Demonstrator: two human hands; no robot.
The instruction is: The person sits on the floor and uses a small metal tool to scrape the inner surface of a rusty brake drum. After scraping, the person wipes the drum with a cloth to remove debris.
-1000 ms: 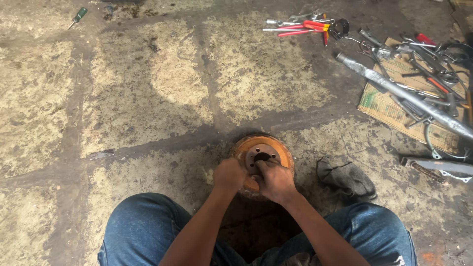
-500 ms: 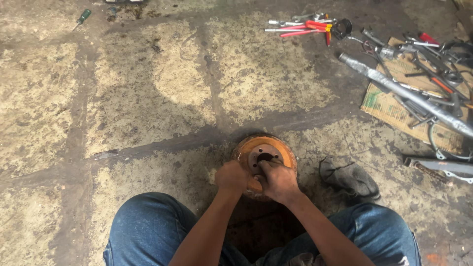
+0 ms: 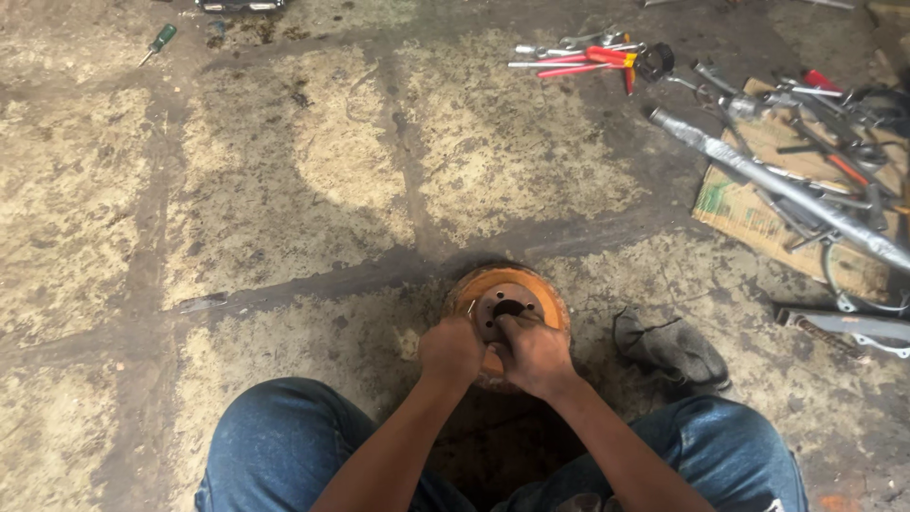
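We see only one thing of this kind: a flattened cardboard package (image 3: 735, 201) lying on the concrete floor (image 3: 284, 190) near its right edge, toward the upper right corner. It is a brown, roughly four-sided sheet, set askew to the floor's seams, with worn and ragged edges. At its near left corner we make out a printed patch in green with a little white; the print is too small for us to tell more. Tools and a long grey pipe (image 3: 777, 185) lie across it and hide most of its surface. We find no labels, signs or screens elsewhere.
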